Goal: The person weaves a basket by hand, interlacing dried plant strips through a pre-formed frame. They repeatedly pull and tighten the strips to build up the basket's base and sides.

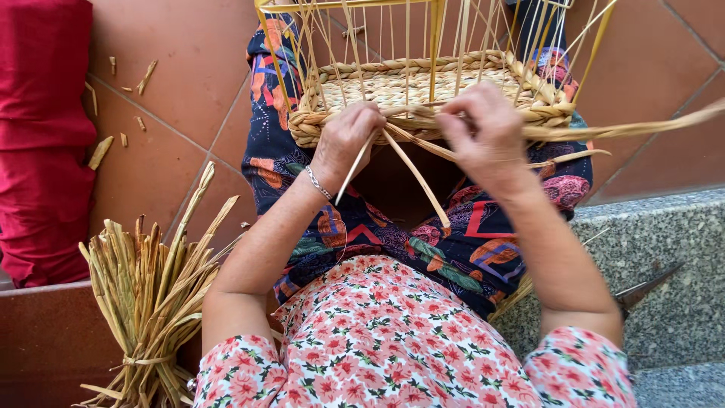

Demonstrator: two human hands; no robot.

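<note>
1. At the far left a red cloth bundle (41, 143) lies against the terracotta tiled floor (166, 68), with short bits of cut straw (143, 75) scattered on the tiles near it.
2. Just right of the cloth, at the lower left, a tied sheaf of dried reed strips (147, 302) stands with its ends fanning upward, close beside the person's left elbow.
3. The left hand (346, 140) is curled shut at the near left rim of the basket, pinching pale reed strands (411, 162) that hang down over the lap; a thin silver bracelet (319, 183) sits on that wrist.
4. The half-woven basket (423, 87) rests on the person's knees in the upper middle, its braided rim facing the hands and its thin yellow upright stakes (434, 38) rising out of the top edge of the view.
5. The right hand (483, 128) is closed at the near rim just right of the left hand, fingers pinched around a flat reed strip (642, 125) that runs off to the right edge.
6. Below the basket, a dark patterned skirt (461, 257) covers the lap, and a floral top (393, 340) fills the bottom middle.
7. At the right, a grey stone step (664, 234) carries a pair of scissors (642, 291), partly hidden by the right arm.
</note>
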